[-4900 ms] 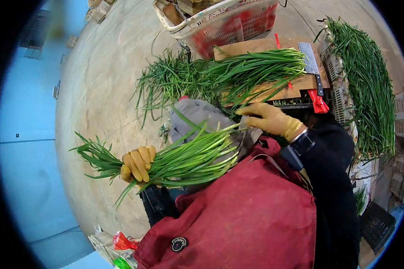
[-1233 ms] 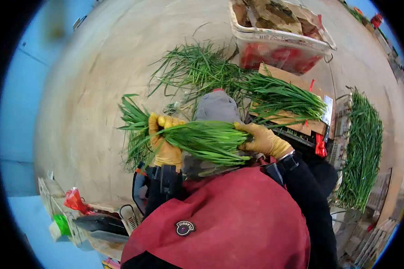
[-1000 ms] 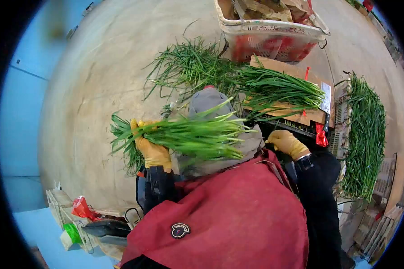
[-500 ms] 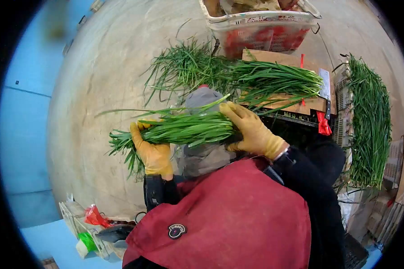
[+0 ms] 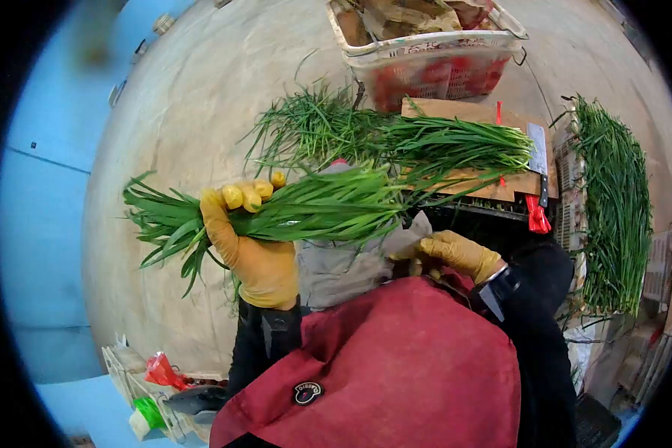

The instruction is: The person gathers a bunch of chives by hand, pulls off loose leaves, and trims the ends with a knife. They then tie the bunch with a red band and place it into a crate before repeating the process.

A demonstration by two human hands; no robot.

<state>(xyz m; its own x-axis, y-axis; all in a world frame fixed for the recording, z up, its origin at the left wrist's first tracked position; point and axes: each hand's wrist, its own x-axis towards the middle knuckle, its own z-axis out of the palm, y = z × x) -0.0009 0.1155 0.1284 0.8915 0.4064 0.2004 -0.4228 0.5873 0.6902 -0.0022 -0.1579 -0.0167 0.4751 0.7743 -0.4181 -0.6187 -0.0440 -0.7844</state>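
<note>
My left hand (image 5: 250, 254), in a yellow glove, is wrapped round a bunch of garlic chives (image 5: 328, 201) and holds it up sideways over my lap. The leaves spread out on both sides of the fist. My right hand (image 5: 459, 254), also gloved in yellow, is low by the red apron (image 5: 396, 351), apart from the bunch. Its fingers are curled together beside a pale grey, thin-looking piece (image 5: 412, 235); what they hold, if anything, is hidden. Another heap of chives (image 5: 463, 145) lies on a wooden board (image 5: 433, 110), with a cleaver (image 5: 537, 153) at its right end.
Loose green leaves (image 5: 306, 127) lie on the floor left of the board. A white and red basket (image 5: 440, 67) stands behind it. At the right is a crate (image 5: 570, 179) piled with chives. Red plastic strips (image 5: 536, 215) hang by the cleaver handle.
My right hand has let go of the chives and moved down to the apron. My left hand now grips the bunch alone, its fingers closed over the top, and the bunch is raised slightly.
</note>
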